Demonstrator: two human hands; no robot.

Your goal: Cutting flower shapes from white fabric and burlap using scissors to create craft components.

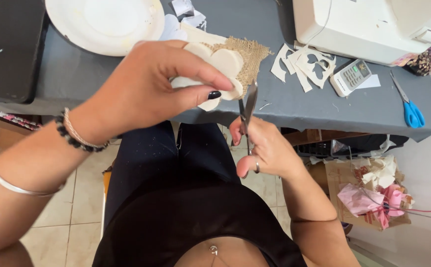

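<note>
gripping the cream heart-shaped cutout backed with tan burlap at upper centre, your left hand pinches it firmly; your right hand closes around the silver scissors. keep blades tight against the heart's edge.

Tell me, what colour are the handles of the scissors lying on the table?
Bright blue scissor handles, seen in the head view.

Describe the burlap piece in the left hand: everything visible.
The burlap piece is tan, coarse open-weave fabric with frayed, thready edges. It is sandwiched against cream heart-shaped cutouts, which cover most of it; only its right part shows. The left hand pinches the stack above the grey table edge. The metal scissors in the right hand meet its lower edge, blades pointing up.
</note>
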